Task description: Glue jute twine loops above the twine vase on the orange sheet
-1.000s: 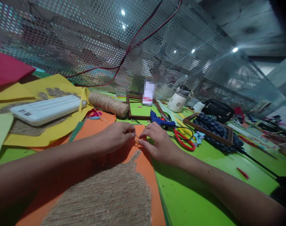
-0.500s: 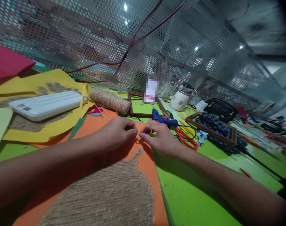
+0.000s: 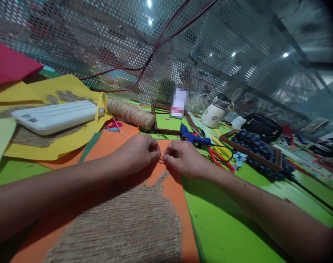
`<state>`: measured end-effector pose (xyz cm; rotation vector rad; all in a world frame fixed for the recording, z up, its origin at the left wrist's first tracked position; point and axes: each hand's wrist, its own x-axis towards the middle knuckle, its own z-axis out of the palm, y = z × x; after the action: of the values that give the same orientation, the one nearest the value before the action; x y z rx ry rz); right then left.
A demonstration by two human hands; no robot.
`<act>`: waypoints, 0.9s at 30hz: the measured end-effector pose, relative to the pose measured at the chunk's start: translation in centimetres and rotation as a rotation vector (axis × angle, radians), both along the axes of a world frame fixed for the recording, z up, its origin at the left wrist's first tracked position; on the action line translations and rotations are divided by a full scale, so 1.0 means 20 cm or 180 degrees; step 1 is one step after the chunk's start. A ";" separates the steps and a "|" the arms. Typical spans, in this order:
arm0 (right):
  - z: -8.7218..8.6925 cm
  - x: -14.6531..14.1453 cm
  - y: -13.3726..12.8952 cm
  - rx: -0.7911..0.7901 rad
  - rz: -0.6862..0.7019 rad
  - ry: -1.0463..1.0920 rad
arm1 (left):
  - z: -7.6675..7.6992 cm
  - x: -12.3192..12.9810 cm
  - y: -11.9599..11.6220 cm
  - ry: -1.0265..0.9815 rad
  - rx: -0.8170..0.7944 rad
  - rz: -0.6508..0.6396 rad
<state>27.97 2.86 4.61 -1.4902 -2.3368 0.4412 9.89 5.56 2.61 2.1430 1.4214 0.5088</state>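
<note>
My left hand and my right hand meet fingertip to fingertip over an orange sheet. Between them is a small loop of twine, pinched from both sides. Just below lies a large shape of twine rows on the sheet, with a small leaf-like twine loop at its top. Behind my left hand rests a roll of twine, a strand trailing from it toward that hand. A blue glue gun lies beyond my right hand. My fingers partly hide the pinched twine.
On the left, a white power bank sits on yellow sheets. Red-handled scissors, a wooden frame, a dark folded umbrella and a bottle stand or lie at right. A perforated metal panel rises behind.
The view has shifted slightly, so the scene sits a little differently. My fingertips have drawn a bit closer together around the small twine loop, which stays pinched.
</note>
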 end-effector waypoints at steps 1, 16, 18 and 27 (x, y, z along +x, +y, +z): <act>0.00 0.00 0.01 -0.0030 0.0007 -0.0022 | 0.00 0.00 0.00 0.0069 0.0055 0.0051; -0.02 -0.01 0.06 -0.0013 0.0169 -0.0076 | -0.05 0.00 0.03 0.0300 0.0165 0.0063; -0.02 0.00 0.06 0.0037 0.0166 -0.0013 | -0.06 0.00 0.03 0.0325 0.0160 0.0053; 0.01 0.05 0.00 0.0043 0.0227 -0.0006 | -0.01 0.02 0.00 0.0404 0.0223 -0.0029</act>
<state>29.01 2.87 4.75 -1.4056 -2.3957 0.4413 10.21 5.59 2.41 2.2719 1.4807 0.4317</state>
